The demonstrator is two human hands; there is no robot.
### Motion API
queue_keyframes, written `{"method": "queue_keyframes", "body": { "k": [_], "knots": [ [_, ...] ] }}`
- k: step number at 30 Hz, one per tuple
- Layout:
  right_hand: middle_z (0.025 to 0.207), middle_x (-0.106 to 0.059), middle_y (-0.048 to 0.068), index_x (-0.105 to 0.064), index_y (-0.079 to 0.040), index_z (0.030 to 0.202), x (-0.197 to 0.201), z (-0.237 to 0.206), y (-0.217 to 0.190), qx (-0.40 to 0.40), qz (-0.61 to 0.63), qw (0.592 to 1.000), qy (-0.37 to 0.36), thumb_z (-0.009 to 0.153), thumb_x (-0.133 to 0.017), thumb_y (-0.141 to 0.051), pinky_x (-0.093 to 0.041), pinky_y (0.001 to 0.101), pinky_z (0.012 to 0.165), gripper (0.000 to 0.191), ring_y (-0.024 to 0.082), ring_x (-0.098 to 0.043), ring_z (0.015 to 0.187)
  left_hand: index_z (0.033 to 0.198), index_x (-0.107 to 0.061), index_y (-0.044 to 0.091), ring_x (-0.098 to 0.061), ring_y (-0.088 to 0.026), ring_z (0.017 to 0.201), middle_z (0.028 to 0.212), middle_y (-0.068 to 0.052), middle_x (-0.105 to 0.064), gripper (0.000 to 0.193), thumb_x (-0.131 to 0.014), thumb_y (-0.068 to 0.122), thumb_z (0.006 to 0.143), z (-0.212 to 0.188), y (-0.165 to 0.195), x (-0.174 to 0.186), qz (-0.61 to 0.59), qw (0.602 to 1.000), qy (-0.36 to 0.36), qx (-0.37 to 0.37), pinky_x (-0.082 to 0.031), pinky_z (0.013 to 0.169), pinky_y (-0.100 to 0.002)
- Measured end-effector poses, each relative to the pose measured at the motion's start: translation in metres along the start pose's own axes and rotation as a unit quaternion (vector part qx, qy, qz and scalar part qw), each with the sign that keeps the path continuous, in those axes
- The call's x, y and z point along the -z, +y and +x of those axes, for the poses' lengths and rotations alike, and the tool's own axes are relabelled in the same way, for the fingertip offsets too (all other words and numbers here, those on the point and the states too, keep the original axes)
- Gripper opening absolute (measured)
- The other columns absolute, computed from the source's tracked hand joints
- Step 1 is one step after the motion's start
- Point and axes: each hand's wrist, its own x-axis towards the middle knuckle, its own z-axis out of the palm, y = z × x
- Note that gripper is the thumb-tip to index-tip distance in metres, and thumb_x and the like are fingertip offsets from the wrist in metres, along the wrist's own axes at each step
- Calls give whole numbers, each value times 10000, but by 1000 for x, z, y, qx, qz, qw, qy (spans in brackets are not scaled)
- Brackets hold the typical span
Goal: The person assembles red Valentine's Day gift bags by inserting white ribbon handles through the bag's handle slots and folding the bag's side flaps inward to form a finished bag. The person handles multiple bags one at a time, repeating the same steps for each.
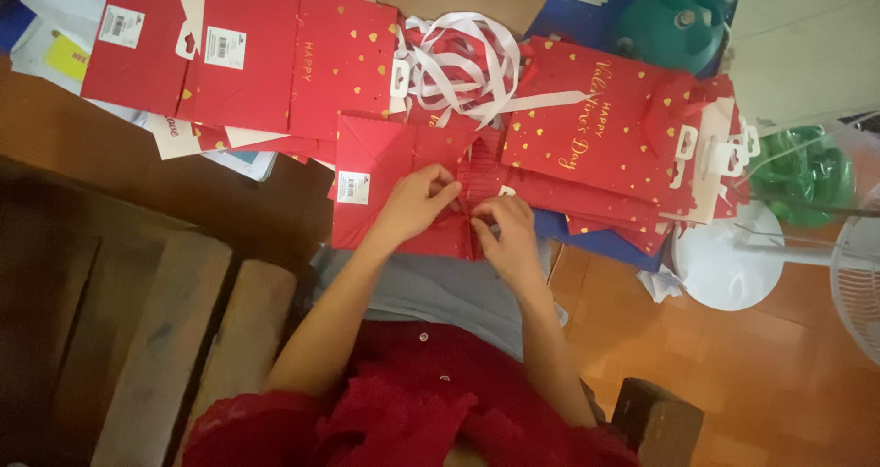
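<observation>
Both hands pinch the flattened red paper bag [403, 187] lying on the person's lap, left hand [414, 203] and right hand [504, 233] meeting at its middle fold. Pulled unevenly, the paper could crease crooked or tear, and the loose white ribbons [458, 59] just beyond could snag.

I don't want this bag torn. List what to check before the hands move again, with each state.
1. Both hands on the bag: ok; left hand and right hand meet on the red bag.
2. Bag lying flat: ok.
3. Pinch firm: cannot tell; fingertips blurred.
4. Ribbon clear of the hands: ok, it lies beyond them.
5. Side stacks clear of the hands: ok.
</observation>
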Motion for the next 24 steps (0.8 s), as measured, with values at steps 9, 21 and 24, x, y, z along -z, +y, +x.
{"method": "queue_keyframes", "body": {
  "k": [9, 21, 24],
  "knots": [
    [1031, -658, 47, -584, -53, 1126, 6, 2, 1, -211, 190, 959, -25, 926, -671, -87, -526, 338, 808, 221, 174, -653, 917, 1031, -684, 22, -758, -217, 791, 865, -125, -773, 301, -664, 314, 962, 6, -4, 0, 62, 998, 4, -27, -552, 706, -341],
    [974, -662, 93, -642, -50, 1021, 1, 3, 4, -154, 131, 979, -24, 959, -663, -74, -521, 344, 774, 70, 233, -648, 893, 1004, -695, 28, -768, -214, 763, 827, -105, -778, 345, -660, 366, 947, 1, 2, -1, 32, 999, 10, -10, -562, 688, -342],
    [996, -664, 77, -620, -54, 1084, 3, 1, 4, -186, 144, 972, -23, 950, -654, -84, -516, 340, 810, 142, 226, -651, 902, 1001, -688, 33, -775, -204, 768, 821, -95, -794, 342, -647, 369, 950, 0, 2, -1, 29, 1000, 2, -1, -557, 708, -336]
  ]
}}
